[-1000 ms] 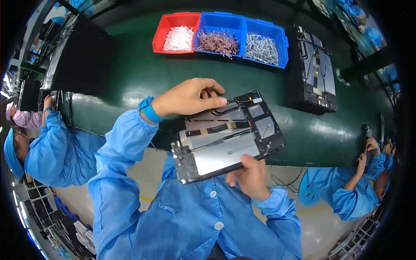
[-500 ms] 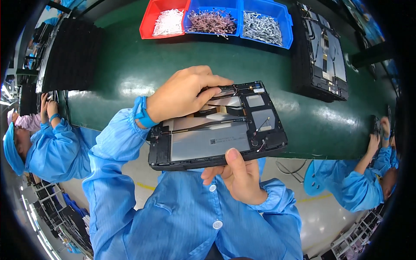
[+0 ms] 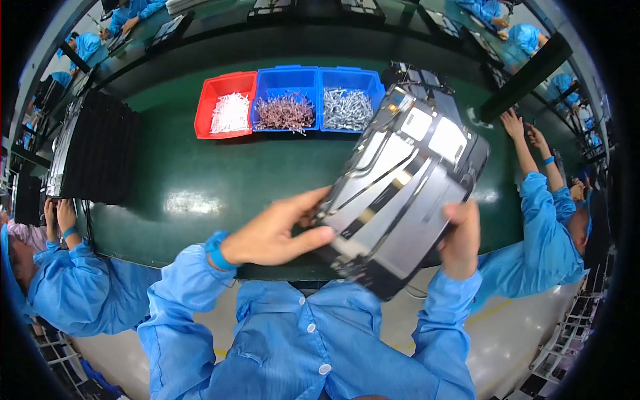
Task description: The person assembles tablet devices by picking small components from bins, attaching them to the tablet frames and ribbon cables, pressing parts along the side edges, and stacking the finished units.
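Both of my hands hold an opened tablet (image 3: 427, 207), tilted above the bench's front edge, right of the middle. Its inner side faces up, with a grey battery, dark flat cables and a black frame; motion blurs the detail. My left hand (image 3: 277, 230), wearing a blue wristband, grips the left edge, thumb on top and fingers partly hidden beneath. On the opposite edge my right hand (image 3: 461, 240) has its thumb over the rim, its other fingers mostly hidden. Behind the tablet's far end, a stack of similar opened tablets (image 3: 427, 83) is partly covered.
A red bin (image 3: 208, 113) of small white parts adjoins a blue bin (image 3: 287, 77) of brownish wired parts and another blue bin (image 3: 353, 80) of silvery parts. A tall black stack (image 3: 100, 150) stands left on the green bench (image 3: 267, 163). Co-workers sit at both sides.
The tablet has moved up and right, away from my body, and turned to a steep slant. My left hand has shifted to its left edge, my right to its right edge. The view has tilted up.
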The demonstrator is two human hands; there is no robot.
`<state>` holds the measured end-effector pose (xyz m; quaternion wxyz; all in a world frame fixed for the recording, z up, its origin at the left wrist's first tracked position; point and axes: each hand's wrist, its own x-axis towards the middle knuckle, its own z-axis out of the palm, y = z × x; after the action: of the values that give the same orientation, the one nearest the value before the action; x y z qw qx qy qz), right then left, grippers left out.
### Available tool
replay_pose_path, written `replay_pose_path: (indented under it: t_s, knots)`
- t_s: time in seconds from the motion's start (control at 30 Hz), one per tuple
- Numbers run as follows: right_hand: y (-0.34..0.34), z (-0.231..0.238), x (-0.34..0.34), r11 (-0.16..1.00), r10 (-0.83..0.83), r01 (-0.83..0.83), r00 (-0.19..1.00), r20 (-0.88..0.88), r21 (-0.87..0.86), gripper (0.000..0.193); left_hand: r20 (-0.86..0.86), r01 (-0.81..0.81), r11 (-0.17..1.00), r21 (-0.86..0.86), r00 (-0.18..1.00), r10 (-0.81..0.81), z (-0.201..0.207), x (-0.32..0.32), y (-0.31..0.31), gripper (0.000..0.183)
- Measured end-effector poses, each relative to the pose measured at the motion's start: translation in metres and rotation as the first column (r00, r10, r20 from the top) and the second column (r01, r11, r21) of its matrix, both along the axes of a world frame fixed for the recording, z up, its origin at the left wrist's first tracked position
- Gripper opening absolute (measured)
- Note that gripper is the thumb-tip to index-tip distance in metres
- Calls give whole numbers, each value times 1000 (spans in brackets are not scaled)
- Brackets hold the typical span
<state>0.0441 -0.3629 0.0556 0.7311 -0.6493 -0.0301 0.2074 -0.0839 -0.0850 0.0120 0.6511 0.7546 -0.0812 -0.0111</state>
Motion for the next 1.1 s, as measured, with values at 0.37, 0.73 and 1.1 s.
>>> replay_pose_path:
  t_s: [0.37, 0.73, 1.1]
  knots:
    - [-26, -1, 220, 922, -56, 221, 889, 455, -319, 53, 446, -497, 859, 124, 801, 399, 4, 141, -106, 71]
    - [-15, -37, 239, 944, 7, 144, 890, 456, -297, 42, 441, -585, 794, 167, 764, 471, -8, 154, -118, 72]
    - [-6, -22, 220, 973, -121, 159, 969, 217, -169, 41, 411, -470, 845, 256, 844, 345, -21, 149, -107, 99]
